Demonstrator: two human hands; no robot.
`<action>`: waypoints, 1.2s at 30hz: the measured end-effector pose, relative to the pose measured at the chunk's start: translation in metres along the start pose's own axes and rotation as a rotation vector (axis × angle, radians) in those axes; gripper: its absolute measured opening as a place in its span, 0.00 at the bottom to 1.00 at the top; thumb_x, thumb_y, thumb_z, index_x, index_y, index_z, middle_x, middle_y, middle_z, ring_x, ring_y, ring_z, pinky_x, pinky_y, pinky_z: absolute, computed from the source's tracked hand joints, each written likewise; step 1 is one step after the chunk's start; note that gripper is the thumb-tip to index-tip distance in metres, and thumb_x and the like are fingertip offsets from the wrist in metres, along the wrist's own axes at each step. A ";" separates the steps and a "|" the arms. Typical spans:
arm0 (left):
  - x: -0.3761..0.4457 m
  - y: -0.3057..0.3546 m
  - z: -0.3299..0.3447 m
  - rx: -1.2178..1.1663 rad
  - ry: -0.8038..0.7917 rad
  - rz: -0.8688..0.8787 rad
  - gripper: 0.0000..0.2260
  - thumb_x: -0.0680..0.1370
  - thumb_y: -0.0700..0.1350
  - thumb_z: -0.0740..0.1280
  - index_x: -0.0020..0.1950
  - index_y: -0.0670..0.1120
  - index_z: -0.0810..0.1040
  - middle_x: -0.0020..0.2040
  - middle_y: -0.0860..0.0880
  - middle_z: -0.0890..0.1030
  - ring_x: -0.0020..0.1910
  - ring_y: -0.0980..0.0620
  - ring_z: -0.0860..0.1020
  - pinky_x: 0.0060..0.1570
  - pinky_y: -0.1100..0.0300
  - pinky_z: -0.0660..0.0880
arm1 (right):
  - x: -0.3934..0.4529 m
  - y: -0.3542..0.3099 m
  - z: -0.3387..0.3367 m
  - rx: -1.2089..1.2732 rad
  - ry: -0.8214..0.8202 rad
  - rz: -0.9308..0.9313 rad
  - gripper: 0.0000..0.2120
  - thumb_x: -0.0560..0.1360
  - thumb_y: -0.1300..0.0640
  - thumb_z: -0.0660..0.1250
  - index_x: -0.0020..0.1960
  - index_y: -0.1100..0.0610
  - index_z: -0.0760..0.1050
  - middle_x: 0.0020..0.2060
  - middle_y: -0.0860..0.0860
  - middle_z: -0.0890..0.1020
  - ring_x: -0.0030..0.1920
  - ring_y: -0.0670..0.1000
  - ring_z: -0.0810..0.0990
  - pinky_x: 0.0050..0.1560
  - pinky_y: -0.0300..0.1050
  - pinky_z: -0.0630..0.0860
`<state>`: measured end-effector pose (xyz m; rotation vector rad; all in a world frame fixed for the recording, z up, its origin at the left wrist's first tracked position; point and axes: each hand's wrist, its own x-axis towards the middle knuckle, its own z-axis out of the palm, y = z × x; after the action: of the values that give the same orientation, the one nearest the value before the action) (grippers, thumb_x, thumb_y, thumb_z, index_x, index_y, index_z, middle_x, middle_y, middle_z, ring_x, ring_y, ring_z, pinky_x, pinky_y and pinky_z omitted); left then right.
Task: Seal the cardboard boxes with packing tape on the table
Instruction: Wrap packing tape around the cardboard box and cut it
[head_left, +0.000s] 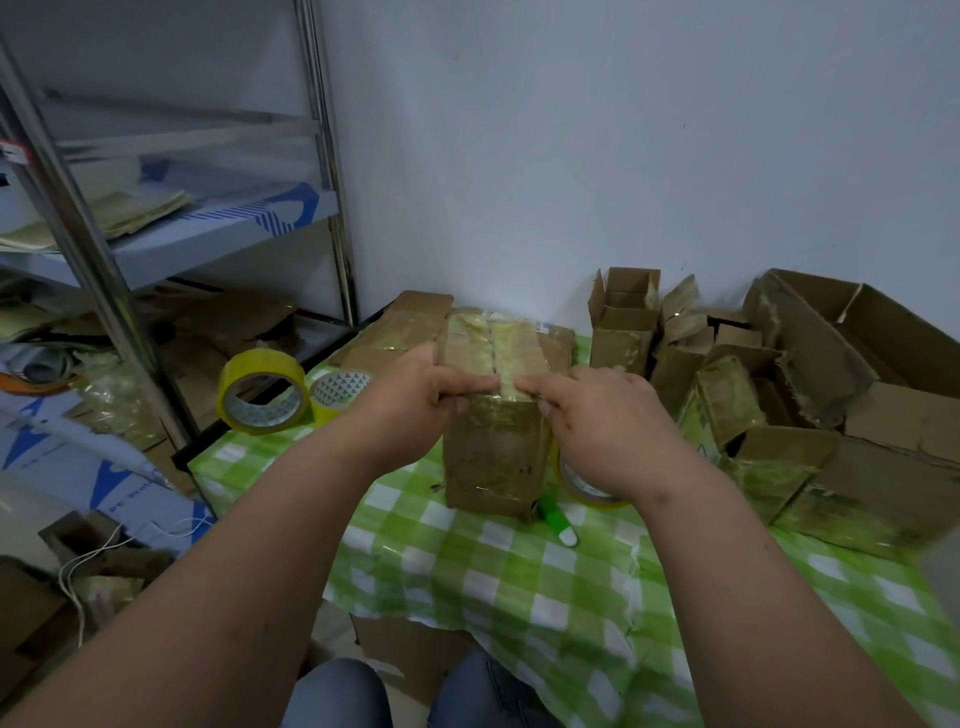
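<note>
Where the work sits: because the cardboard box (496, 415) stands upright at the centre of the frame on the green checked tablecloth (519, 571), its top edge faces the person and both hands can reach it.
Left hand: the left hand (415, 400) lies against the box's upper left edge, thumb stretched along the near top rim and pressing on it, probably to hold the flap down; the other fingers are hidden behind the box.
Right hand: the right hand (597, 415) points its forefinger along the same rim toward the thumb, pressing there; whether the remaining fingers pinch a tape end I cannot tell.
Tape on the box: a yellowish strip already runs over the top seam, so this looks like smoothing its end over the edge.
Tape rolls: two yellow rolls (262, 392) rest left of centre, and a third (582, 483) lies just beside the box, under the right wrist.
Green tool: a green-handled cutter (558, 522) lies by the box's foot.
Waiting stock: opened boxes (779, 395) crowd the right of the frame.
</note>
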<state>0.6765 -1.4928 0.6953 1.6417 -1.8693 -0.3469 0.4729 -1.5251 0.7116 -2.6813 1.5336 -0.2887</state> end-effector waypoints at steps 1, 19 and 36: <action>0.002 0.001 -0.001 0.010 -0.011 -0.005 0.17 0.80 0.39 0.65 0.63 0.59 0.78 0.45 0.59 0.66 0.45 0.60 0.68 0.45 0.76 0.64 | 0.000 0.000 0.000 0.000 -0.005 0.002 0.20 0.84 0.49 0.49 0.74 0.37 0.62 0.61 0.49 0.77 0.66 0.54 0.71 0.69 0.56 0.62; -0.002 -0.002 0.009 0.001 0.067 0.056 0.16 0.77 0.43 0.70 0.62 0.58 0.80 0.43 0.57 0.65 0.42 0.62 0.68 0.48 0.61 0.69 | 0.001 0.000 0.008 -0.014 0.096 -0.015 0.19 0.82 0.42 0.54 0.70 0.41 0.70 0.56 0.47 0.83 0.61 0.54 0.77 0.64 0.52 0.65; -0.010 0.000 0.009 -0.401 0.053 -0.060 0.15 0.80 0.40 0.65 0.61 0.59 0.79 0.47 0.52 0.71 0.44 0.65 0.71 0.53 0.69 0.68 | -0.006 0.017 0.011 0.061 0.087 -0.031 0.22 0.82 0.45 0.56 0.75 0.45 0.66 0.68 0.47 0.76 0.72 0.49 0.69 0.74 0.54 0.58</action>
<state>0.6715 -1.4846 0.6855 1.4177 -1.5889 -0.6508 0.4578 -1.5295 0.6979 -2.6812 1.4797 -0.4518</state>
